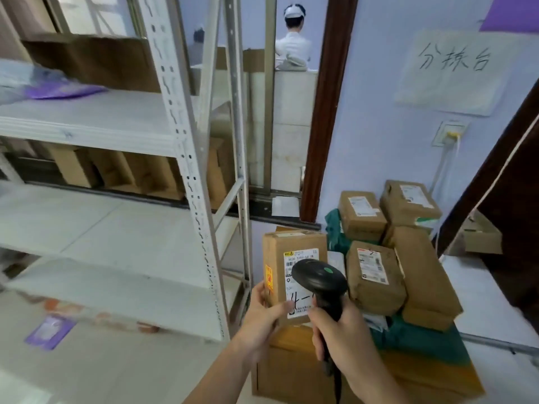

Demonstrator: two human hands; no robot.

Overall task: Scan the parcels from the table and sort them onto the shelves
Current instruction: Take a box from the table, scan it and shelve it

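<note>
Right hand (338,330) nearest the camera, fingers wrapped round the grip of a black barcode scanner (319,279), its head over the lower part of the label. Left hand (264,309) just left of the scanner, fingers and thumb pinching the lower left edge of an upright cardboard parcel (294,272); white shipping label (300,282) faces the camera, handwriting at its lower end. Parcel held up above the counter (294,371), which looks like stacked cartons with green cloth.

Step in hand: scanning. Judgement: scanner head sits very close and covers part of the label; pulling it back a little and aiming at the barcode strip near the label top should read better. Keep the parcel steady, label flat to the scanner, left thumb off the print.

Right of the scanner, more brown wrapped parcels (376,281) piled on the counter, labels up, unscanned as far as can be judged. Left of the scanner, white metal shelves (116,228), nearest tiers bare, a purple bag (62,90) on an upper tier. Beyond, handwritten paper sign (455,71) on the wall; a person in white (293,45) behind the window.
</note>
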